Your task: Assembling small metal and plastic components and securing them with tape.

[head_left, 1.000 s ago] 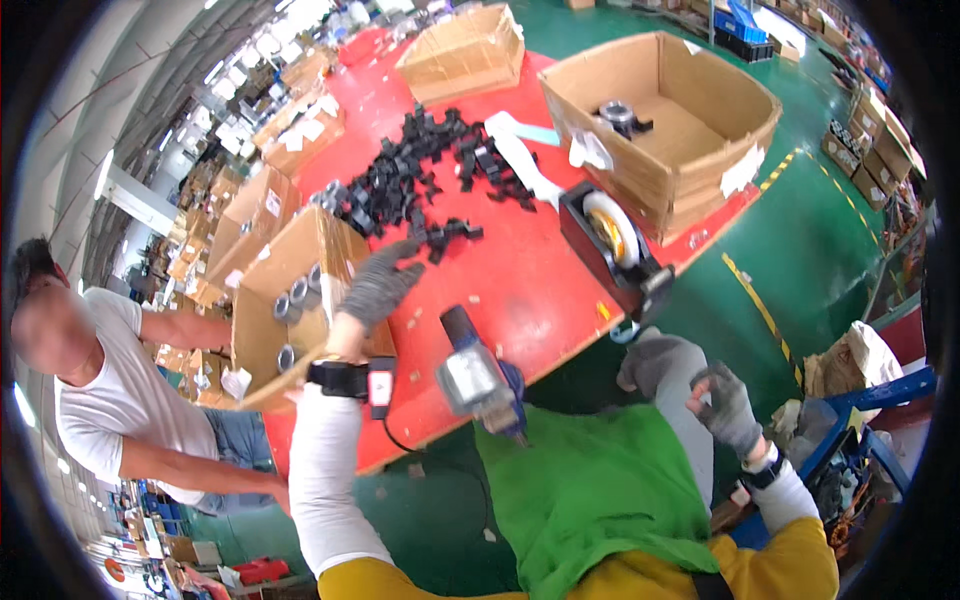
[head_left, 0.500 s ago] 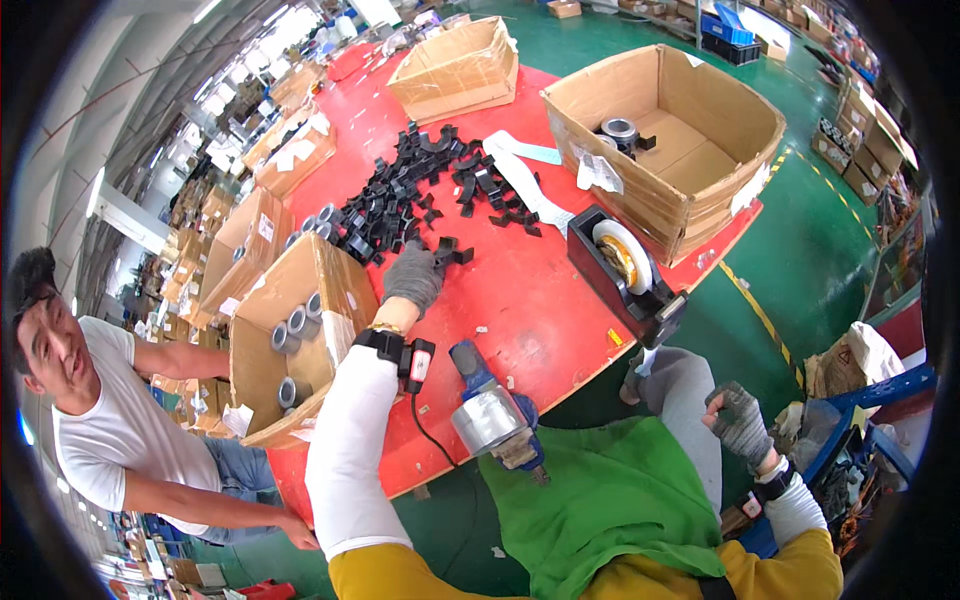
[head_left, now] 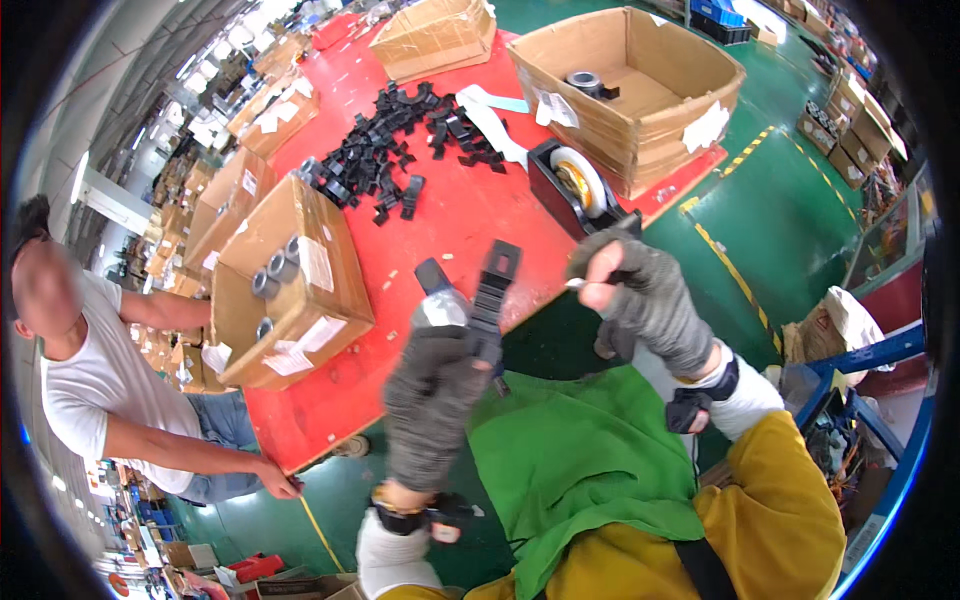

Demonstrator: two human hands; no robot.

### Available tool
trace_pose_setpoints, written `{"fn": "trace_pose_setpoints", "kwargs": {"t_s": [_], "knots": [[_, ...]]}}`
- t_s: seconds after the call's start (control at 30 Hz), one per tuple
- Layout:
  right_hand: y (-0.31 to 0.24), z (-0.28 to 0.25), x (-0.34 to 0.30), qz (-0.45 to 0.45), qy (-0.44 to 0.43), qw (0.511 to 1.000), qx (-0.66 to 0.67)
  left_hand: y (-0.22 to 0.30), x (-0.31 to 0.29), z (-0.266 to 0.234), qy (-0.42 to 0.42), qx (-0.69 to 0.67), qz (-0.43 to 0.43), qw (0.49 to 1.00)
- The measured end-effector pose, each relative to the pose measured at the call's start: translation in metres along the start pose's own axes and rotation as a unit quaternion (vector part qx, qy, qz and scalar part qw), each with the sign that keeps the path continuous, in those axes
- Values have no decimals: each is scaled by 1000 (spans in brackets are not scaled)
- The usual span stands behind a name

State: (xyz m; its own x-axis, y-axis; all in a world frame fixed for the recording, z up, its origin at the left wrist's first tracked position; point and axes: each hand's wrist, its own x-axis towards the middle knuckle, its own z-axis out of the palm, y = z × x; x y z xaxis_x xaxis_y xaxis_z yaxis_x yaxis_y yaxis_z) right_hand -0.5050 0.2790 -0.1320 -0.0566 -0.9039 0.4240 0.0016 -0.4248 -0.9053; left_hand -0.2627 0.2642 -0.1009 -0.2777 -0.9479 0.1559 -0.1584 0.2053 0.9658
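Note:
My left hand (head_left: 432, 392), in a grey knit glove, is raised close in front of me and grips a long black plastic part (head_left: 494, 285) that stands upright. A silver-grey tool (head_left: 438, 303) shows just behind its fingers; whether the hand also holds it I cannot tell. My right hand (head_left: 645, 300), gloved too, is lifted to the right of the part with its fingers curled closed. A tiny pale scrap at its fingertips is too small to make out. Both hands hover over the near edge of the red table (head_left: 455, 225).
A pile of black plastic parts (head_left: 395, 150) lies mid-table. A black tape dispenser (head_left: 572, 185) stands beside a large open cardboard box (head_left: 700, 125). Another box with grey cylinders (head_left: 290, 300) sits at the left. A person in a white shirt (head_left: 85, 385) leans on the table's left corner.
My left hand has come back from the pile with a black part and risen near the camera. My right hand has lifted from my lap toward it.

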Motion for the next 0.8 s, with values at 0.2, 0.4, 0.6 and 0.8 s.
{"fn": "trace_pose_setpoints", "kwargs": {"t_s": [0.2,0.4,0.6,0.8], "knots": [[1,28,-25,-71,37,987,-138,-34,-37,61,63,-105,-11,992],[11,30,-47,-67,96,976,-185,-37,-55,79,62,-23,30,997],[13,31,-52,-97,124,965,-210,-40,-62,85,63,6,117,991],[23,35,-52,-124,151,956,-217,-39,-65,89,59,10,99,993]]}}
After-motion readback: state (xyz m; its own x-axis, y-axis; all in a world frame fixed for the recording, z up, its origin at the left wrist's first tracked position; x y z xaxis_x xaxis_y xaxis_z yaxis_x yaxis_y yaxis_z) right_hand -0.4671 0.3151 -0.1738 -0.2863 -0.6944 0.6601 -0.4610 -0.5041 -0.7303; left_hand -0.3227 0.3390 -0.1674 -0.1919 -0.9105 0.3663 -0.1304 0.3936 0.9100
